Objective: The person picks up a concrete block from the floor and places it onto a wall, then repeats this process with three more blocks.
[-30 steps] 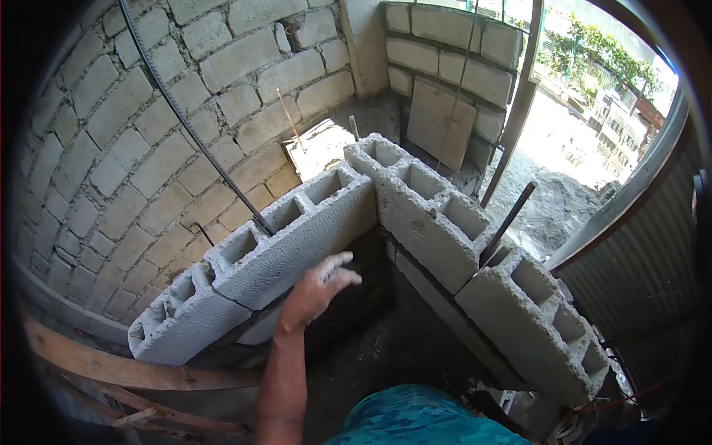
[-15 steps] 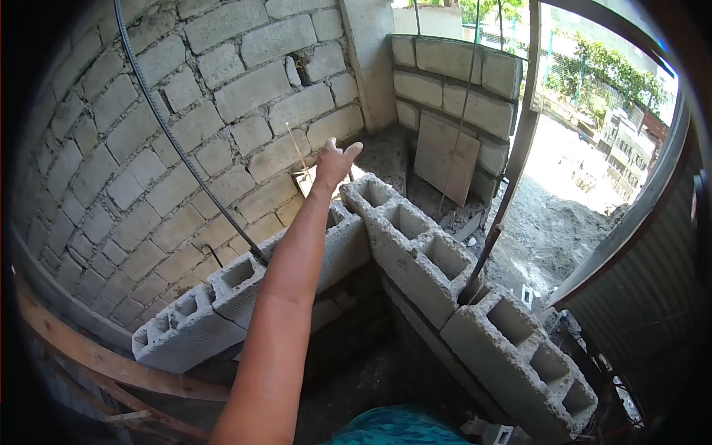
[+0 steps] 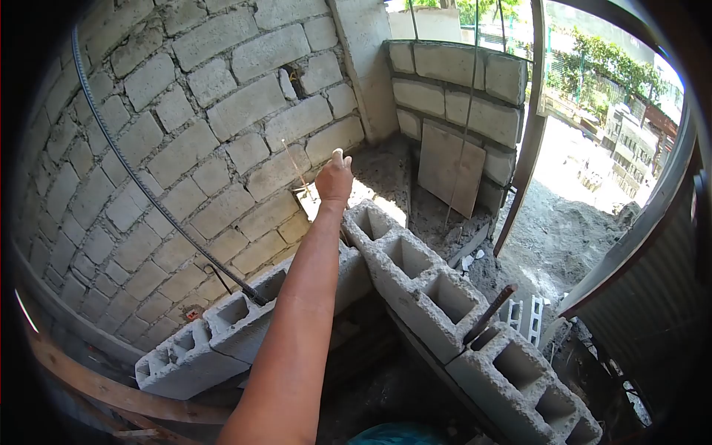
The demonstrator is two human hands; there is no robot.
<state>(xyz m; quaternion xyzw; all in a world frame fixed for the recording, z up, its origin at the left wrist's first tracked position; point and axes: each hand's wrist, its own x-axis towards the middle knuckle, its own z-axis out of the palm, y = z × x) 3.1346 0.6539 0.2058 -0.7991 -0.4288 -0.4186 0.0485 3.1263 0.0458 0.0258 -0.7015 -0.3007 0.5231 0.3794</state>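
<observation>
My left hand (image 3: pixel 335 180) reaches forward on an outstretched arm, just past the corner where two rows of hollow concrete blocks meet. Its fingers look curled, with one or two pale tips pointing up; whatever they hold, if anything, is hidden behind the hand. Below the wrist lies the near end of the right-hand block row (image 3: pixel 404 259). The left-hand block row (image 3: pixel 196 363) passes behind my forearm. A brightly lit flat piece (image 3: pixel 305 202) shows just left of the hand, with a thin stick (image 3: pixel 294 163) rising beside it. My right hand is out of view.
A long rebar (image 3: pixel 141 174) slants up from the left row, and a short rebar (image 3: pixel 491 315) sticks out of the right row. A block wall (image 3: pixel 245 96) stands behind. A flat board (image 3: pixel 451 170) leans in the corner. Corrugated metal (image 3: pixel 638 282) borders the right.
My left hand has turned and lowered slightly; its earlier spread finger and thumb now look drawn in. The viewpoint has shifted, so the block rows sit a little lower.
</observation>
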